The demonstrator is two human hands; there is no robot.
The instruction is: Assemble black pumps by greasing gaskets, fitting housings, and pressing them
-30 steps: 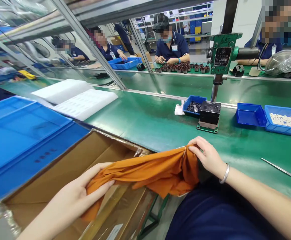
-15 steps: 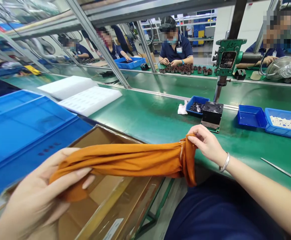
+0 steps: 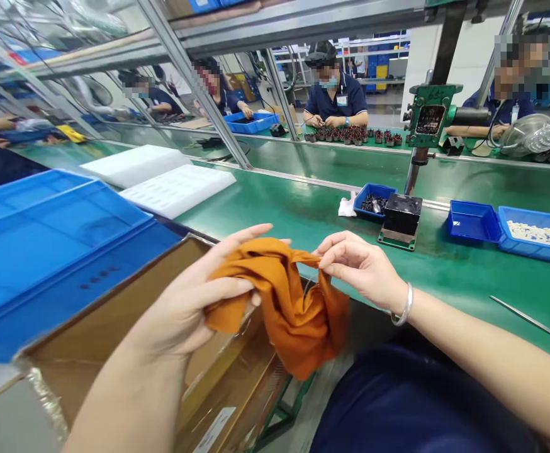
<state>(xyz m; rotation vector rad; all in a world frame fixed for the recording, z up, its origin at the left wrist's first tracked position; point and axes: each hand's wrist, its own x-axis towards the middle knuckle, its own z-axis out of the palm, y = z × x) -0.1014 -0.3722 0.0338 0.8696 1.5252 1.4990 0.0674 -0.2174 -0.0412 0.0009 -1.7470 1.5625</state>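
An orange cloth (image 3: 298, 308), stitched along a seam near one end, hangs slack and bunched between my two hands. My left hand (image 3: 199, 296) grips its left end between thumb and fingers. At the upper right edge, my right hand (image 3: 360, 264) pinches the fabric with thumb and fingertips; a silver bangle is on that wrist. Below the cloth stands a cardboard box (image 3: 128, 340) with its top open, partly covered by my left arm. The green worktop (image 3: 275, 214) lies just beyond both hands.
Blue crates (image 3: 43, 233) stand at left, near white foam trays (image 3: 175, 189). A green press-like stand (image 3: 428, 119) rises behind a black block (image 3: 401, 214). Blue bins (image 3: 476, 221) hold small parts at right, and a metal rod (image 3: 530, 319) lies nearer. Co-workers (image 3: 336, 97) sit across.
The cloth was stretched out straight and now sags in folds. My left hand has moved right and up, and my right hand slightly left, so the hands are closer together.
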